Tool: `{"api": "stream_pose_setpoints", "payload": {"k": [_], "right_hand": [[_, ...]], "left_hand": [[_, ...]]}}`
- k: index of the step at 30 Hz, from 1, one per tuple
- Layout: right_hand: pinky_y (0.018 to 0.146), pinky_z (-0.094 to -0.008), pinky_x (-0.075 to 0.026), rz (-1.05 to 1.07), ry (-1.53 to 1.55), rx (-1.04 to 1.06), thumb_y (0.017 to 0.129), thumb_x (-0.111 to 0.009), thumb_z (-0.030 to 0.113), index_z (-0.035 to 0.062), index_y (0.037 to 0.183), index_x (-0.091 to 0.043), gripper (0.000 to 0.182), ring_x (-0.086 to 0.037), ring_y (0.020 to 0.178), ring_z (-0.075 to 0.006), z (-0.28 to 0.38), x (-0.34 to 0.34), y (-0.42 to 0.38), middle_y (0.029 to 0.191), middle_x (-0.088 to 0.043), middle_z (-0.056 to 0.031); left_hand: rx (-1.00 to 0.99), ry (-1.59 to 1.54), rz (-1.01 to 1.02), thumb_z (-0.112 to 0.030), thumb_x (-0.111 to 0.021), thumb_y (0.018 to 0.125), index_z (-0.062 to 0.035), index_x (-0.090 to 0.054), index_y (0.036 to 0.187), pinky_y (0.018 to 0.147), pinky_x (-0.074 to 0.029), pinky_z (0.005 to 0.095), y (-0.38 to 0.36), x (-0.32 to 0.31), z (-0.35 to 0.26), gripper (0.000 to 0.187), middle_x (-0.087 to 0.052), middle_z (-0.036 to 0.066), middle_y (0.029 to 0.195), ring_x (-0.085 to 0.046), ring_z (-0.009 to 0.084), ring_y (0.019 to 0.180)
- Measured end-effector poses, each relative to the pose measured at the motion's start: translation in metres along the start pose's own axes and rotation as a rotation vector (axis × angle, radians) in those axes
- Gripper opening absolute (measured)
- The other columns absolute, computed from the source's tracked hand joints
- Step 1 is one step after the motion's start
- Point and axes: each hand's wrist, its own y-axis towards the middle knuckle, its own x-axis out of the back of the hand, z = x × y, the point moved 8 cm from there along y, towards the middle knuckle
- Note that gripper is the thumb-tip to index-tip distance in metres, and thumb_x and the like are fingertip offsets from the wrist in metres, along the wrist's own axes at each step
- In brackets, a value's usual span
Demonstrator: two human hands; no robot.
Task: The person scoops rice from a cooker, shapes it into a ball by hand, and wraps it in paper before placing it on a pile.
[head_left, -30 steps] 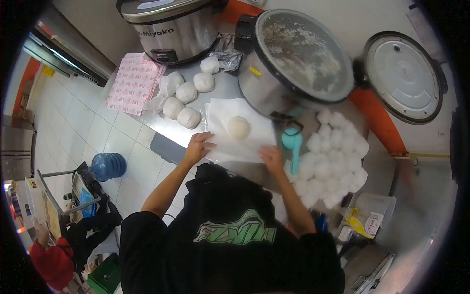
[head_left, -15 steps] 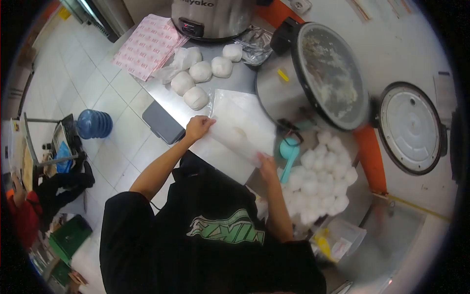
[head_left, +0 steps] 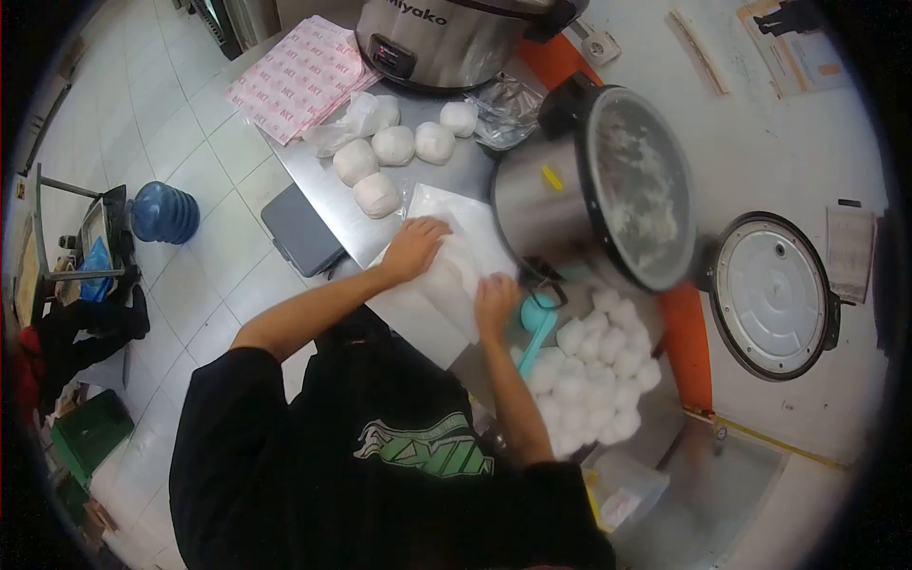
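A white paper sheet, partly see-through, lies folded over more white paper on the metal counter, with the fold running between my hands. My left hand is closed with its fingers curled over the upper left part of the sheet. At the right end, my right hand grips the sheet with bent fingers; its fingertips are partly hidden. What lies under the fold cannot be made out. Just right of my right hand rests a turquoise scoop, beside a pile of white rounded portions.
Several white wrapped bundles sit behind the paper, near a stack of pink printed wrappers. A large steel cooker stands open at right, its lid hinged out. Another cooker stands behind. A person is at far left.
Both hands have moved away from my body, carrying the sheet's near edge over into a fold. They are closer together now. The camera view has shifted slightly.
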Motion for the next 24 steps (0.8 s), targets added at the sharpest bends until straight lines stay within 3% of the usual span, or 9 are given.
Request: {"api": "stream_pose_setpoints", "payload": {"k": [3,6,7,10,12,16,21,22,24], "right_hand": [[0.089,-0.045,-0.035,-0.102,-0.005,0.01,0.073,-0.067,0.009,0.0084,0.082,-0.06,0.011,-0.049,0.102,-0.0308,0.022,0.031,0.011,0.103,-0.055,-0.0093],[0.088,-0.0442,-0.035,-0.061,0.009,0.024,0.073,-0.068,0.008,0.009,0.088,-0.056,0.019,-0.049,0.106,-0.0293,0.018,0.031,0.013,0.101,-0.056,-0.0093],[0.088,-0.0442,-0.035,0.007,0.022,-0.03,0.073,-0.068,0.008,0.0089,0.091,-0.054,0.023,-0.05,0.104,-0.0293,0.01,0.029,0.013,0.099,-0.057,-0.0093],[0.087,-0.0445,-0.035,0.206,0.146,-0.223,0.073,-0.069,0.009,0.009,0.1,-0.049,0.033,-0.055,0.097,-0.0301,-0.011,0.021,0.004,0.092,-0.059,-0.0091],[0.087,-0.0452,-0.035,0.31,0.324,-0.375,0.073,-0.069,0.009,0.0096,0.107,-0.047,0.041,-0.058,0.09,-0.0316,-0.024,0.02,0.002,0.084,-0.061,-0.0088],[0.089,-0.0463,-0.034,0.641,0.112,-0.23,0.073,-0.069,0.011,0.0124,0.119,-0.047,0.05,-0.061,0.084,-0.0328,-0.008,0.023,0.001,0.075,-0.061,-0.0083],[0.089,-0.0452,-0.037,0.809,-0.075,-0.058,0.077,-0.066,0.016,0.0119,0.116,-0.056,0.041,-0.061,0.085,-0.0328,-0.007,0.01,0.024,0.08,-0.063,-0.0104],[0.087,-0.0438,-0.039,0.702,0.033,0.003,0.079,-0.065,0.016,0.0106,0.115,-0.058,0.037,-0.061,0.085,-0.033,0.004,0.015,0.033,0.082,-0.062,-0.0113],[0.083,-0.041,-0.043,0.489,0.246,0.124,0.082,-0.062,0.016,0.0078,0.111,-0.062,0.03,-0.06,0.085,-0.0335,0.027,0.026,0.046,0.086,-0.061,-0.0132]], "left_hand": [[-0.269,0.174,0.119,-0.017,-0.063,0.082,-0.0131,-0.053,0.121,0.103,-0.03,0.0436,0.04,-0.024,-0.004,0.04,-0.056,0.008,0.119,-0.048,0.0237,0.117],[-0.363,0.296,0.436,-0.017,-0.063,0.082,-0.0165,-0.055,0.119,0.104,-0.029,0.0429,0.06,-0.042,0.004,0.038,-0.06,0.005,0.109,-0.052,0.0232,0.113],[-0.288,0.369,0.53,-0.018,-0.065,0.081,-0.0182,-0.06,0.111,0.104,-0.029,0.0424,0.065,-0.047,0.01,0.03,-0.063,0.002,0.1,-0.055,0.0214,0.108],[-0.385,0.28,0.518,-0.018,-0.065,0.08,-0.0186,-0.063,0.102,0.103,-0.029,0.042,0.062,-0.029,-0.002,0.023,-0.064,0.001,0.094,-0.056,0.0197,0.104],[-0.393,0.229,0.377,-0.017,-0.065,0.079,-0.0173,-0.064,0.099,0.102,-0.03,0.0435,0.045,-0.004,-0.005,0.02,-0.063,0.001,0.093,-0.056,0.0199,0.103],[-0.213,0.197,0.102,-0.016,-0.065,0.079,-0.015,-0.063,0.097,0.1,-0.033,0.0449,-0.016,0.028,0.005,0.018,-0.063,0.0,0.092,-0.056,0.0197,0.103],[-0.258,0.03,0.095,-0.018,-0.065,0.081,-0.0132,-0.06,0.104,0.097,-0.036,0.0464,-0.068,0.017,-0.041,0.024,-0.057,0.005,0.114,-0.053,0.0223,0.112],[-0.26,-0.01,0.08,-0.019,-0.065,0.082,-0.0131,-0.06,0.106,0.096,-0.037,0.0466,-0.071,0.016,-0.049,0.026,-0.055,0.006,0.119,-0.052,0.0229,0.114],[-0.317,0.098,0.239,-0.031,-0.066,0.082,-0.0129,-0.049,0.127,0.104,-0.032,0.0468,-0.083,-0.013,-0.054,0.052,-0.04,0.011,0.14,-0.039,0.026,0.129]]}}
